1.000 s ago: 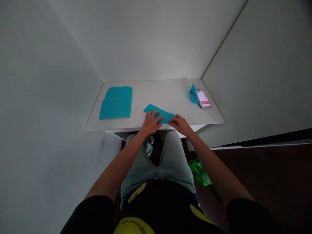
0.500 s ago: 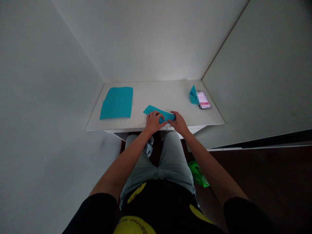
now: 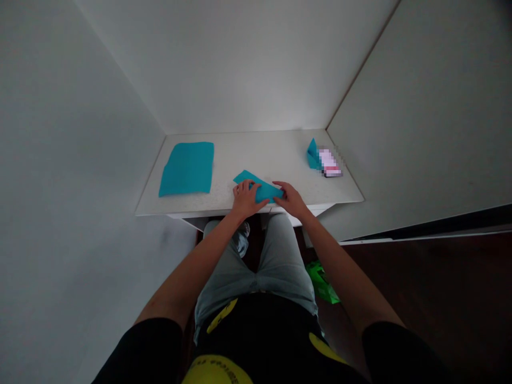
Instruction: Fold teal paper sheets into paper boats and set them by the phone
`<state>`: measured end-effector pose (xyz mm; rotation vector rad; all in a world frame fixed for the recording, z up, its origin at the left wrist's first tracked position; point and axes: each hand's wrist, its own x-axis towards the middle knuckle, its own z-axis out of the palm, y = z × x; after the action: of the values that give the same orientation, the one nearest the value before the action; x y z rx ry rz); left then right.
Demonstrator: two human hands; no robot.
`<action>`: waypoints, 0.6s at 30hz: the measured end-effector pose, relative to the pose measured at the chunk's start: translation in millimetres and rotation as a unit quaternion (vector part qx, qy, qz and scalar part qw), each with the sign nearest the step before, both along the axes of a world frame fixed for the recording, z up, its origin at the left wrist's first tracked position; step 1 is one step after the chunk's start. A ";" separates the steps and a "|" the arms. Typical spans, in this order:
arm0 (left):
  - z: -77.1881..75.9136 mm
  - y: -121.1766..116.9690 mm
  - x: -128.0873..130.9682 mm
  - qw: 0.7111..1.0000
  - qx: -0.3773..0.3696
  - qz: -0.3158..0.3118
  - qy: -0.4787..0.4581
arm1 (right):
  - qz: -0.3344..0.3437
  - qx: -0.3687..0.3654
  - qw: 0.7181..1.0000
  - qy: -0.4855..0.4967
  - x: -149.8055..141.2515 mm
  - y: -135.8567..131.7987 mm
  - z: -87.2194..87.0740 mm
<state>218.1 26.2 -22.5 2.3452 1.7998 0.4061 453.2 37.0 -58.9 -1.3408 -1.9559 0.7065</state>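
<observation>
We have a folded teal strip (image 3: 256, 186) lying at a slant on the worktop (image 3: 248, 152), near its front edge and about midway across. Could be paper or thin cloth; we cannot tell which. Our left hand (image 3: 246, 198) is palm down over the strip's near part, fingers spread on it. Our right hand (image 3: 292, 200) is at the strip's right end, with fingertips (image 3: 280, 193) on it. Hands are close together but just apart, both on the same strip. Whether either is actually gripping, we cannot tell from this view.

Further left on the worktop, well apart from the hands: a flat teal sheet (image 3: 186, 169), near the white wall (image 3: 80, 160). Back right: a small folded teal piece (image 3: 312, 154), just beside a pixelated flat object (image 3: 330, 162), too blurred to name. Below the worktop edge are our legs in pale jeans (image 3: 280, 250). Green plastic bag (image 3: 322, 282) sits on the dark wood floor (image 3: 420, 293), right of the legs. Black shirt with yellow print (image 3: 256, 341) at frame bottom.
</observation>
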 end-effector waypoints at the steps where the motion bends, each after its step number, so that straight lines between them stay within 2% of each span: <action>1: 3.4 1.5 -4.1 1.000 -0.007 -0.006 0.010 | 0.012 0.023 1.000 -0.011 1.8 0.1 -0.3; 6: 15.8 12.8 -24.8 0.994 -0.052 -0.079 0.054 | 0.056 0.094 0.989 -0.101 3.2 -0.5 -0.4; 10: 9.4 13.7 -30.6 0.988 -0.073 -0.124 0.052 | 0.096 0.090 0.977 -0.167 -2.2 -9.6 3.1; 14: -2.1 0.8 -28.2 0.997 -0.020 -0.063 0.033 | 0.072 0.081 0.973 -0.202 -10.6 -24.5 7.1; 18: -5.8 -10.3 -23.9 1.000 0.009 -0.010 0.024 | 0.061 0.093 0.969 -0.220 -25.7 -40.9 11.4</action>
<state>194.2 15.9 -28.3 2.4027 1.7982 0.3687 427.5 -3.9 -47.5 -1.3523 -2.4026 0.2803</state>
